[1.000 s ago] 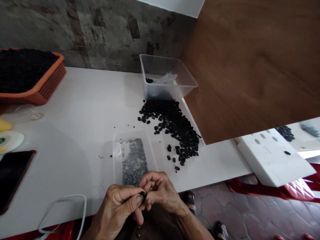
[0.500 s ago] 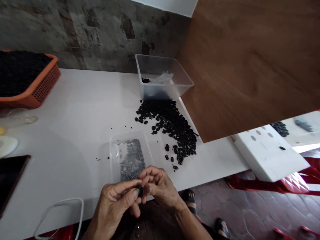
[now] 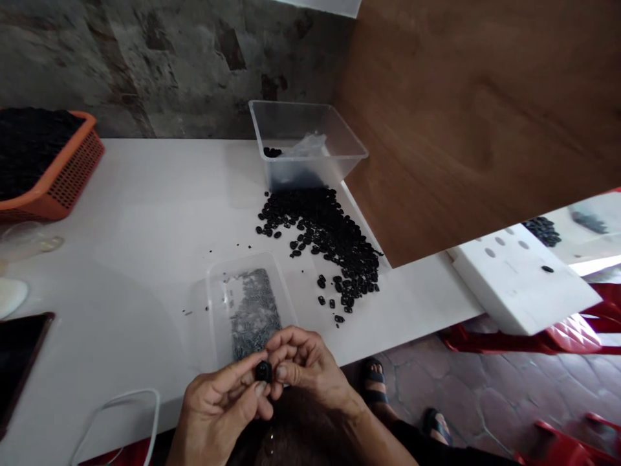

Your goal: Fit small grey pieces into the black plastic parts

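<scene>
Starting at the far left of the frame, an orange basket (image 3: 58,178) heaped with dark pieces sits on the white table (image 3: 145,207), and a dark phone (image 3: 17,362) lies at the lower left edge with a white cable (image 3: 121,404) looping just beside it. At the bottom centre, my left hand (image 3: 218,411) pinches a small black part (image 3: 263,371) between thumb and forefinger, fingers closed snugly on it. My right hand (image 3: 310,369) meets it from the other side, its fingertips pressed against the same part, the remaining fingers curled in. The part sits right at the near table edge. Just above my hands lies a shallow clear tray (image 3: 218,298) holding a bed of small grey metal bits. Further right, a loose pile of black parts (image 3: 330,243) spreads across the table, touching a clear tub (image 3: 339,139) at the top centre. At the right, a white foam block (image 3: 524,285) rests on red chairs.
</scene>
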{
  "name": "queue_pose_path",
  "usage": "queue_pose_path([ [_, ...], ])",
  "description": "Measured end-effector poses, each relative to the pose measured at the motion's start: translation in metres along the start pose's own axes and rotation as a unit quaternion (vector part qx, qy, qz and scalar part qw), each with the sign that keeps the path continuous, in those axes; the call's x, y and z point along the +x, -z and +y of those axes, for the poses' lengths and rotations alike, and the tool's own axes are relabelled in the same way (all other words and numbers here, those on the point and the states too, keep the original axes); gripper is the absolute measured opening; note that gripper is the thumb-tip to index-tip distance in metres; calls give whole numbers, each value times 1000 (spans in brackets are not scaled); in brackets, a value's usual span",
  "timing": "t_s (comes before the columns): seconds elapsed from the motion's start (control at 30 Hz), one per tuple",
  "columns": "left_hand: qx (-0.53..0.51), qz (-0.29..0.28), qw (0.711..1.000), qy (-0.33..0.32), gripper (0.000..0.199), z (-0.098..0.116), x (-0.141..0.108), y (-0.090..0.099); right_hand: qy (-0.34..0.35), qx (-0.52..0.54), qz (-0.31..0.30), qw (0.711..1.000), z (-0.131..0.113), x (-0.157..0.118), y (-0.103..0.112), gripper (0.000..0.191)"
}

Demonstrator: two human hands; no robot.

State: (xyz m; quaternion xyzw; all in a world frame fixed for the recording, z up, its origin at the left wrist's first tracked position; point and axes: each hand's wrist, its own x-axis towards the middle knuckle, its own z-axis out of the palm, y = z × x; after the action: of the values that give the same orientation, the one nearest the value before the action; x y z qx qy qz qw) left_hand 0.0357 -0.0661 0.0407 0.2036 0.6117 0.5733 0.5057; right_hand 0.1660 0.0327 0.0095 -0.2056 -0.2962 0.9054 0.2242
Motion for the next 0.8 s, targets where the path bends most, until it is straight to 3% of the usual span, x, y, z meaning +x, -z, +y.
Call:
queue_pose_path([
  [0.13,40,-38,998,-13,28,-2,-1,5,-13,-6,13,1000,2,0,0,35],
  [0.33,87,8,995,-52,27,-1,-6,5,-23,-7,14,1000,5,1,-1,41],
  [0.57,91,4,994,-56,25,0,-6,5,-31,18,15,999,3,2,-5,40],
  [0.7,105,-27,991,-78,23,0,-5,5,-28,-1,36,999,2,-2,-8,39],
  [0.8,89,-11,993,-81,22,1,-6,2,-18,-1,38,999,2,-2,-9,37],
])
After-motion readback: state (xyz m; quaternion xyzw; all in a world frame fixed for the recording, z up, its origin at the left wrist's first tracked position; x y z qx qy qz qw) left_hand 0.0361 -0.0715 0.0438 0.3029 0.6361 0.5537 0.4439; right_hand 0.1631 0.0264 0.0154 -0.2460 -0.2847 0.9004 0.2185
